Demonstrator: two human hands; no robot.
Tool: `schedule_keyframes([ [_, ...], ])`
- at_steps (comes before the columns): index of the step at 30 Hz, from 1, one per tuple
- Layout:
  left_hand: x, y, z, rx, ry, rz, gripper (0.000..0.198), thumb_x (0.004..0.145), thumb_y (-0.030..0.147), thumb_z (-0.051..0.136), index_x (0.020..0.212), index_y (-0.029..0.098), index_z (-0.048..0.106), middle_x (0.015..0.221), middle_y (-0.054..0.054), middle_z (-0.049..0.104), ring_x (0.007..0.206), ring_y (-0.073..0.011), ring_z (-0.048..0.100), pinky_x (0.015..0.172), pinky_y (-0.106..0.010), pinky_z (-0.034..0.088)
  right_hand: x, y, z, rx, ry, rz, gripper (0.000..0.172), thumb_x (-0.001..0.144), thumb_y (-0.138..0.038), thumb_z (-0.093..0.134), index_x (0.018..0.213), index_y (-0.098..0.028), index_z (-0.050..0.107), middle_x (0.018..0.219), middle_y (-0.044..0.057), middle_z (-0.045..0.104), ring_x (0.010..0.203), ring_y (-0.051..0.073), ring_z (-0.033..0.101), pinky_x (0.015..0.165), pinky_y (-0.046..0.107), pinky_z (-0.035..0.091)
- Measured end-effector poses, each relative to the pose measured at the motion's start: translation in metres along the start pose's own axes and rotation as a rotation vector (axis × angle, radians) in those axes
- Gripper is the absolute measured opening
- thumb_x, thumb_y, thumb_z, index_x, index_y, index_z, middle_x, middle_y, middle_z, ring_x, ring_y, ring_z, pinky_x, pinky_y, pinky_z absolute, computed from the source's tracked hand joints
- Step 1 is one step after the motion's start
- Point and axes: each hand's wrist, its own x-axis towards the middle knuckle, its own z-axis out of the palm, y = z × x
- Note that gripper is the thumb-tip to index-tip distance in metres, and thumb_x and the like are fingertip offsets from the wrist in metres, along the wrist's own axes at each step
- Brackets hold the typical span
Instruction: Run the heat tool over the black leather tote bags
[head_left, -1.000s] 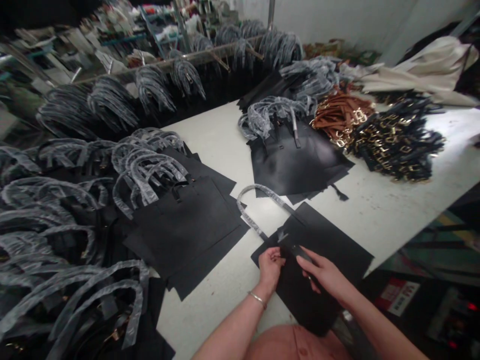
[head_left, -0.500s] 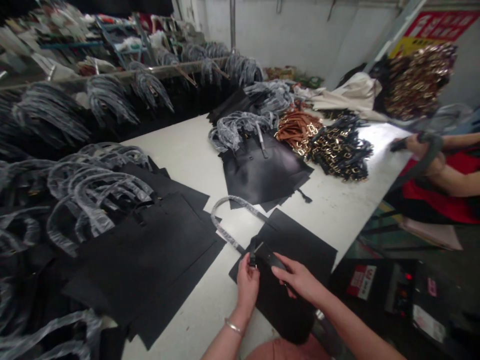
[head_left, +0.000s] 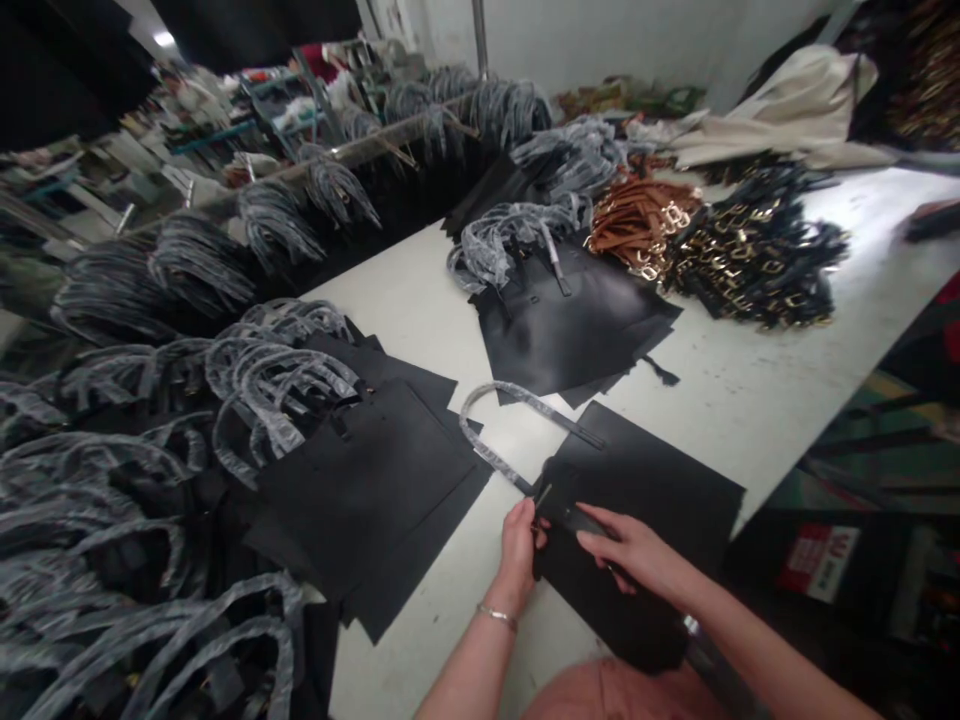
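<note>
Flat black leather strap [head_left: 574, 518] pinched by left hand [head_left: 519, 548], touched by right hand [head_left: 628, 550].

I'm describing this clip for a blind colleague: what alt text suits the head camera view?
The left hand and right hand hold a black leather bag on a white table, its plastic-wrapped handle looping beside them. More black bags lie left; bundles of tan and black buckled straps lie beyond.

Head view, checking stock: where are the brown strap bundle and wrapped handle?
Brown strap bundle [head_left: 641, 225], head view, the bundle's middle.
Wrapped handle [head_left: 470, 402], head view, its curved bend.
</note>
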Motion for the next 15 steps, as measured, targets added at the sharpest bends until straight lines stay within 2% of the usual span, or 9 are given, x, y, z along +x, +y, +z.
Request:
schedule_keyframes([
  [2, 0.002, 0.008, -0.008, 0.057, -0.010, 0.004, 0.053, 0.075, 0.065, 0.057, 0.077, 0.013, 0.060, 0.066, -0.002, 0.055, 0.047, -0.0075, 0.040, 0.044, -0.020, 0.028, 0.006, -0.001, -0.003, 0.036, 0.088, -0.051, 0.067, 0.083, -0.045, 0.062, 0.142, -0.018, 0.045, 0.063, -0.005, 0.057, 0.038, 0.008, 0.049, 0.035, 0.019, 0.038],
  [4, 0.006, 0.018, -0.018, 0.228, 0.088, 0.097, 0.050, 0.079, 0.061, 0.052, 0.085, 0.012, 0.063, 0.075, -0.007, 0.061, 0.056, -0.0125, 0.049, 0.049, -0.024, 0.037, 0.005, 0.001, -0.016, 0.076, 0.178, -0.088, 0.066, 0.083, -0.045, 0.062, 0.142, -0.021, 0.044, 0.064, -0.005, 0.057, 0.039, 0.008, 0.050, 0.037, 0.020, 0.040],
  [6, 0.011, 0.029, -0.024, 0.482, 0.294, 0.329, 0.044, 0.083, 0.054, 0.048, 0.095, 0.014, 0.063, 0.090, -0.012, 0.064, 0.075, -0.0208, 0.058, 0.064, -0.032, 0.048, -0.006, 0.006, -0.036, 0.107, 0.247, -0.086, 0.066, 0.083, -0.044, 0.062, 0.142, -0.022, 0.044, 0.067, -0.005, 0.058, 0.040, 0.008, 0.052, 0.039, 0.021, 0.041],
  [8, 0.016, 0.036, -0.019, 0.712, 0.411, 0.606, 0.037, 0.086, 0.044, 0.046, 0.103, 0.015, 0.061, 0.108, -0.015, 0.061, 0.102, -0.0279, 0.056, 0.086, -0.043, 0.048, -0.025, 0.015, -0.060, 0.141, 0.320, -0.053, 0.066, 0.084, -0.043, 0.059, 0.144, -0.021, 0.041, 0.068, -0.004, 0.059, 0.041, 0.009, 0.052, 0.039, 0.021, 0.041],
  [9, 0.016, 0.037, -0.011, 0.804, 0.392, 0.719, 0.034, 0.088, 0.040, 0.045, 0.107, 0.015, 0.060, 0.115, -0.015, 0.058, 0.112, -0.0293, 0.052, 0.094, -0.047, 0.044, -0.036, 0.021, -0.071, 0.166, 0.366, -0.029, 0.066, 0.085, -0.042, 0.058, 0.145, -0.020, 0.039, 0.069, -0.003, 0.060, 0.041, 0.009, 0.052, 0.039, 0.021, 0.040],
  [10, 0.015, 0.036, 0.000, 0.882, 0.321, 0.798, 0.032, 0.091, 0.035, 0.043, 0.110, 0.015, 0.058, 0.121, -0.015, 0.055, 0.118, -0.0293, 0.049, 0.100, -0.049, 0.041, -0.047, 0.028, -0.082, 0.194, 0.421, -0.002, 0.066, 0.086, -0.042, 0.056, 0.145, -0.019, 0.038, 0.070, -0.002, 0.061, 0.042, 0.009, 0.053, 0.039, 0.020, 0.039],
  [12, 0.010, 0.027, 0.030, 1.013, 0.083, 0.879, 0.031, 0.094, 0.026, 0.039, 0.117, 0.017, 0.056, 0.131, -0.014, 0.050, 0.126, -0.0268, 0.044, 0.106, -0.048, 0.038, -0.068, 0.043, -0.102, 0.251, 0.535, 0.071, 0.064, 0.087, -0.042, 0.055, 0.145, -0.020, 0.038, 0.070, -0.001, 0.063, 0.044, 0.010, 0.054, 0.041, 0.020, 0.039],
  [15, 0.004, 0.005, 0.078, 1.208, -0.264, 0.925, 0.039, 0.093, 0.015, 0.037, 0.129, 0.017, 0.050, 0.146, -0.012, 0.039, 0.136, -0.0248, 0.034, 0.109, -0.045, 0.037, -0.089, 0.065, -0.127, 0.322, 0.651, 0.179, 0.061, 0.088, -0.044, 0.055, 0.143, -0.022, 0.040, 0.068, -0.001, 0.064, 0.042, 0.011, 0.054, 0.039, 0.020, 0.038],
])
